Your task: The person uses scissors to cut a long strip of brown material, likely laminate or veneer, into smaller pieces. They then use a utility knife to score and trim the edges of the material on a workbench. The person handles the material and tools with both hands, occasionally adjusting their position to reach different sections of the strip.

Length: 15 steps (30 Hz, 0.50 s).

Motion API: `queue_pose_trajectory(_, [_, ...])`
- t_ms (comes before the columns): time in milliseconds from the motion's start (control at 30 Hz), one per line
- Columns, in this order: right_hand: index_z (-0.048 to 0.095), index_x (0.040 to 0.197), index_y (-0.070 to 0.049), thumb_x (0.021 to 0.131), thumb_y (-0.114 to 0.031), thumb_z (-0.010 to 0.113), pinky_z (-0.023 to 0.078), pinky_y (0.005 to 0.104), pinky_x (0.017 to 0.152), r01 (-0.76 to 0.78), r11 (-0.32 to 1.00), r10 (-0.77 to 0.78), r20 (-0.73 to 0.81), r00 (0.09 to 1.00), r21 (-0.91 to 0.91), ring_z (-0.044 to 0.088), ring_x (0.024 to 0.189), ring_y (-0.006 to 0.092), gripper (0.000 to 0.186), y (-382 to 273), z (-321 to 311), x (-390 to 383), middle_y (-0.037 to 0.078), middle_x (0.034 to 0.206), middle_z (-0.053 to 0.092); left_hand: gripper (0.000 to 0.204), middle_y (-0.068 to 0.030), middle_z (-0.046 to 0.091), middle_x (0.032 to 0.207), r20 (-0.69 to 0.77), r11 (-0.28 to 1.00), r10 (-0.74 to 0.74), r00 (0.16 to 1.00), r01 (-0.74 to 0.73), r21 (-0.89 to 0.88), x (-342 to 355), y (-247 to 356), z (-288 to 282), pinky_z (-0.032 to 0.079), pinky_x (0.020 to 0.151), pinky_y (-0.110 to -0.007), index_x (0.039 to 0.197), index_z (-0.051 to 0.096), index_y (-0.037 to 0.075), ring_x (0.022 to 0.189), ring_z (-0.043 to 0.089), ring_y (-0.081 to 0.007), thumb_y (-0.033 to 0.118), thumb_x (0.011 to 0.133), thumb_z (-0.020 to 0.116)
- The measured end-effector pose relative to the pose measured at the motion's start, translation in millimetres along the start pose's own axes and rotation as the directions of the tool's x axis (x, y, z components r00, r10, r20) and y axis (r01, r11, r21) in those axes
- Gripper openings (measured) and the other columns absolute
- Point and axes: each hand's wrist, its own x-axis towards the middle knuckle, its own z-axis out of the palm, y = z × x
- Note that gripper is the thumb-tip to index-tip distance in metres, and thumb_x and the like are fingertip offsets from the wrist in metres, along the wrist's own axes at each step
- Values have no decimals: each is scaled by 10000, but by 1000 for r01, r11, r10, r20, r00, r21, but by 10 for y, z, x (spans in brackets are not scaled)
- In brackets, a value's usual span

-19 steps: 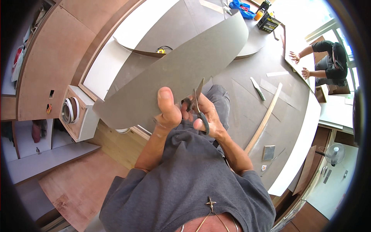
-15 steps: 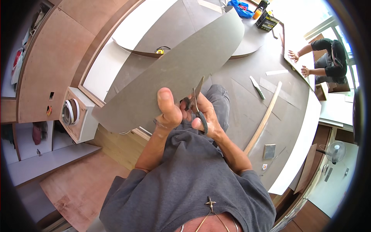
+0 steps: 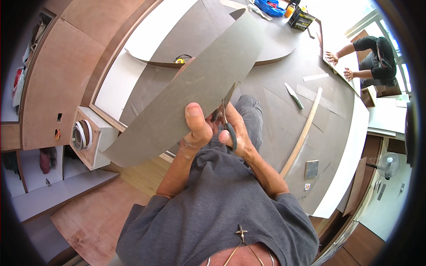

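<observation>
A long, curved grey sheet (image 3: 195, 71) lies diagonally across the view, raised over the grey-brown work surface. My left hand (image 3: 195, 126) grips it near its lower edge, thumb on the face, fingers mostly hidden behind. My right hand (image 3: 239, 137) holds dark-handled scissors (image 3: 230, 130) just right of my left thumb, their slightly parted blades pointing up at the sheet’s edge; whether they touch it I cannot tell. A green-handled knife (image 3: 293, 96) and a long wooden strip (image 3: 301, 131) lie on the surface to the right.
A co-worker (image 3: 378, 60) at upper right has both hands on a board. A black container (image 3: 301, 20), blue bag (image 3: 270, 6) and tape measure (image 3: 179, 59) are at the back, a box with banding rolls (image 3: 82, 135) at left, a small block (image 3: 311, 168) at lower right, a fan (image 3: 388, 166) beyond.
The sheet’s upper end has moved left and its lower end has dropped. My left thumb and the scissors have shifted slightly. The surrounding scene sits a little differently in view.
</observation>
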Motion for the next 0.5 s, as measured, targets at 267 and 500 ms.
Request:
queue_pose_trajectory(267, [475, 998, -55, 761, -638, 691, 388, 296, 732, 73, 996, -77, -103, 992, -43, 486, 802, 142, 665, 38, -9, 3, 46, 854, 535, 569, -46, 539, 798, 103, 991, -135, 986, 133, 22, -153, -151, 28, 361, 576, -294, 934, 565, 39, 682, 503, -159, 576, 842, 400])
queue_pose_trajectory(500, [454, 988, -54, 734, -667, 688, 387, 296, 728, 146, 974, -157, -52, 986, -173, 461, 796, 158, 704, 76, -198, 73, 63, 868, 531, 592, -20, 499, 704, 171, 986, -147, 974, 131, 101, -193, -94, 127, 287, 513, -280, 792, 548, 69, 601, 452, -139, 626, 847, 356])
